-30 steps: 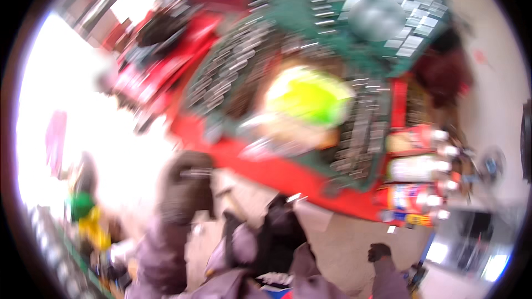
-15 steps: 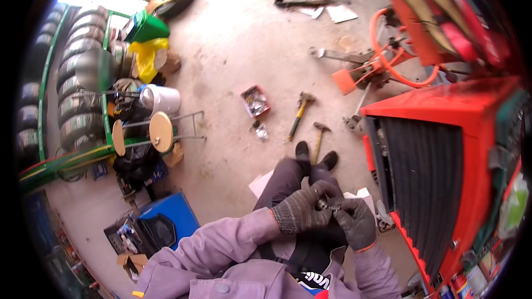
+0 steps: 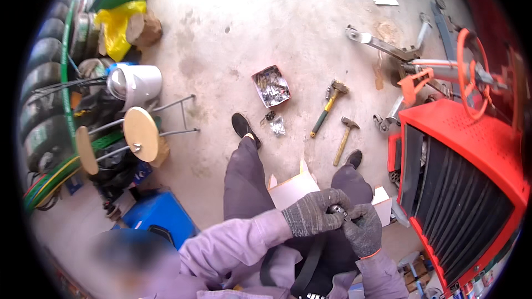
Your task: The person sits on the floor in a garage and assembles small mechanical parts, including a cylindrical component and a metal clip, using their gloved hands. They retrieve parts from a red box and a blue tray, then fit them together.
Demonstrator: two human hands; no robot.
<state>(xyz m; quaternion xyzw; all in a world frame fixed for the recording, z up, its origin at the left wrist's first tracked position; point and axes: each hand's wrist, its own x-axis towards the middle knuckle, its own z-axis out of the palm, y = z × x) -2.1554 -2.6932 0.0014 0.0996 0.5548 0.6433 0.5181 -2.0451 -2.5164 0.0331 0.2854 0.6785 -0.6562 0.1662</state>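
Observation:
My left hand, in a grey knit work glove, pinches a small dark metal part with a round end. The gloved right hand closes on the other side of the same part, so both hands meet over my lap. Fingers cover much of the part, and its exact kind cannot be made out. Beneath the hands, a white open cardboard box stands between my spread legs.
Ahead on the floor lie a red box of small metal parts, a clear plastic bag and two hammers. A red tool cabinet stands close on the right. A round-topped stool and white bucket are at left.
My legs have moved apart, uncovering the white box between them. The view has shifted, bringing the hammers and parts box nearer. Both hands keep hold of the small metal part.

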